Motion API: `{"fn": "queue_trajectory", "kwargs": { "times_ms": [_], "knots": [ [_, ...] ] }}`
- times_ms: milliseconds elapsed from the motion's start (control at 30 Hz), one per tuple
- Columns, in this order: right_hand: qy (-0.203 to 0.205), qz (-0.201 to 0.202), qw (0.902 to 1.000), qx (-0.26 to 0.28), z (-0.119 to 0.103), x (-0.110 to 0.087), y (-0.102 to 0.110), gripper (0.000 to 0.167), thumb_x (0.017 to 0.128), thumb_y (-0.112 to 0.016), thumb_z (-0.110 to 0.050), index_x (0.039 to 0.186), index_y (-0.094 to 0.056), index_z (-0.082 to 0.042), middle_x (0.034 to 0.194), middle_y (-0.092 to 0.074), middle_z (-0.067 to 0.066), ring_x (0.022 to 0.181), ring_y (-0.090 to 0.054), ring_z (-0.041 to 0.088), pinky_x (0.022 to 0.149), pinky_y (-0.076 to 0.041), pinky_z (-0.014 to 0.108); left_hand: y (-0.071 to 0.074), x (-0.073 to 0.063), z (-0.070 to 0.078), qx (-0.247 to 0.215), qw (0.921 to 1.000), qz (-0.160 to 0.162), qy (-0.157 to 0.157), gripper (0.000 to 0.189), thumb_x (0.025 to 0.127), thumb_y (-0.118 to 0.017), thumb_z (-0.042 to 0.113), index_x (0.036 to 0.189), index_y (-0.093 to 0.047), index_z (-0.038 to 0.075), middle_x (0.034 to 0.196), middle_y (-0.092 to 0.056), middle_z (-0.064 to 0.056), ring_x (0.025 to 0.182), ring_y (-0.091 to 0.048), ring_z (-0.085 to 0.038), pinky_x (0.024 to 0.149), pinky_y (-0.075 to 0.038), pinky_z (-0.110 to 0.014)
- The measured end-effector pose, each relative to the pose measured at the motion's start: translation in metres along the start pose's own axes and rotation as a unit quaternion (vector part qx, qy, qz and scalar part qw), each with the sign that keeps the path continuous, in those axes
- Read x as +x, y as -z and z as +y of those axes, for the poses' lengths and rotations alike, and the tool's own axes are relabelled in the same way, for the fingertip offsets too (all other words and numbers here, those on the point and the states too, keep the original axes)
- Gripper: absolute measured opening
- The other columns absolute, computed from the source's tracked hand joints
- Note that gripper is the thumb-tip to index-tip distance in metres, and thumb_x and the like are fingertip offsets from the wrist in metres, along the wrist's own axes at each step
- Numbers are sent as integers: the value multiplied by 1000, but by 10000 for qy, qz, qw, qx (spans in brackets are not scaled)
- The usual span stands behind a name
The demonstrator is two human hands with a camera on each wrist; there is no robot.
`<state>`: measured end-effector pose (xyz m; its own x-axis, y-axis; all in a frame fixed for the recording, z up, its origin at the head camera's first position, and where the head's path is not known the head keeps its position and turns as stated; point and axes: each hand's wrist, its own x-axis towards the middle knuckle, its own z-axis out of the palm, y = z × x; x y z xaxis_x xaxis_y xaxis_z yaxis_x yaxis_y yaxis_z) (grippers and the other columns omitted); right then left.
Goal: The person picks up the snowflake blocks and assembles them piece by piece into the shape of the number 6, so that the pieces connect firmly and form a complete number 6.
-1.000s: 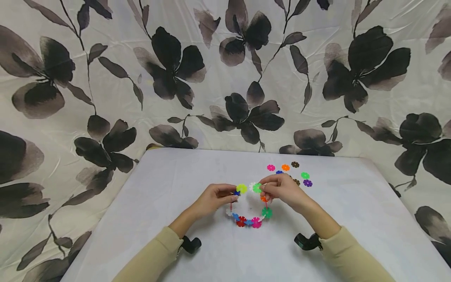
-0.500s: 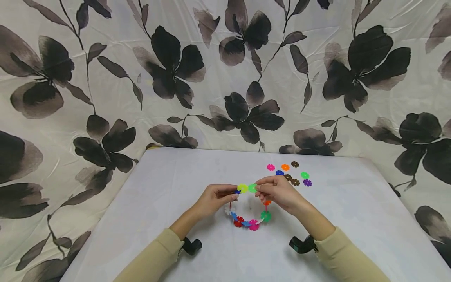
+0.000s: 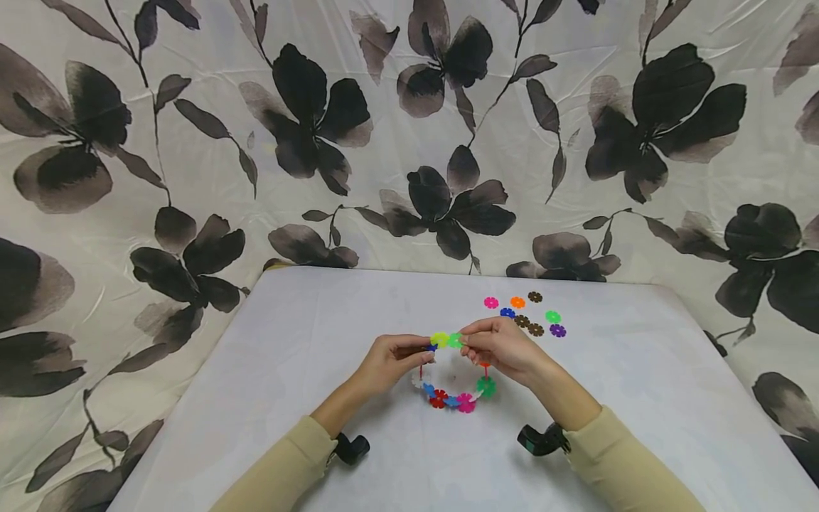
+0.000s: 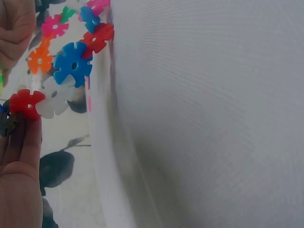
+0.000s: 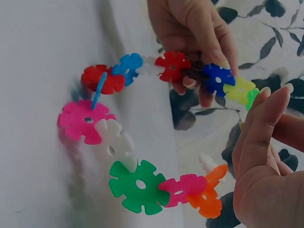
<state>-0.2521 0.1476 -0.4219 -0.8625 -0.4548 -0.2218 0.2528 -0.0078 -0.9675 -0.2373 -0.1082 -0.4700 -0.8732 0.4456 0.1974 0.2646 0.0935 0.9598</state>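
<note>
A curved chain of interlocking plastic snowflake discs [image 5: 140,187] hangs just above the table, in red, blue, white, pink, green and orange. My left hand [image 3: 389,361] pinches it near one end, thumb on a dark blue disc [image 5: 218,80]. A yellow disc [image 5: 237,90] sticks out past those fingers. Between my right hand's [image 3: 508,350] thumb and fingertips is a light green disc [image 3: 455,340], its edge overlapping the yellow one. Below the right fingers, in the right wrist view, the chain's other end shows an orange disc [image 5: 207,203] and a white disc [image 5: 207,162].
Several loose discs lie beyond the right hand, among them a pink disc [image 3: 490,303], a purple disc [image 3: 558,331] and brown ones. A white cloth covers the table [image 3: 320,306]. Behind it hangs a floral curtain [image 3: 384,142].
My right hand has moved left, bringing the light green disc from a gap away up against the yellow one. The left hand stays nearly still, and the hanging chain swings slightly.
</note>
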Motion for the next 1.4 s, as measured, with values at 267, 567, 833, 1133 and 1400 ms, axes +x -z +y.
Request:
{"fn": "queue_trajectory", "kwargs": {
  "times_ms": [267,567,833,1133,1400],
  "knots": [
    [-109,152,9998,15,-1,3,-1,27,99,-62,-1,118,-61,18,80,-71,8,66,-63,11,64,-55,19,-2,-2,0,135,9999,18,-53,29,98,-69,7,124,-70,-5,114,-70,-32,100,-74,-26,90,-58,-27],
    [-209,280,9993,129,-3,4,-5,26,99,-61,1,118,-61,19,80,-71,9,65,-64,11,63,-55,18,-3,-3,-1,183,9997,83,-99,28,97,-70,8,123,-71,-5,114,-70,-30,98,-75,-27,88,-58,-27],
    [-351,291,9989,109,-5,5,-7,24,99,-58,3,116,-61,19,76,-69,8,62,-61,10,59,-54,16,-4,-2,-2,231,9993,-15,-294,28,96,-71,6,122,-71,-4,114,-70,-31,96,-75,-22,87,-59,-27],
    [-319,230,9980,-497,-4,3,0,27,103,-57,-8,120,-65,13,81,-70,10,63,-59,11,61,-53,17,-4,-2,1,302,9995,-60,-34,31,97,-71,10,125,-70,-3,114,-71,-28,97,-75,-22,89,-58,-27],
    [677,1285,9331,-3290,11,-1,27,29,104,-61,-24,117,-73,-1,101,-72,15,87,-61,20,76,-52,35,-4,-3,-2,358,9986,102,375,35,99,-69,14,131,-67,0,118,-72,-24,102,-74,-21,90,-57,-26]
  ]
}}
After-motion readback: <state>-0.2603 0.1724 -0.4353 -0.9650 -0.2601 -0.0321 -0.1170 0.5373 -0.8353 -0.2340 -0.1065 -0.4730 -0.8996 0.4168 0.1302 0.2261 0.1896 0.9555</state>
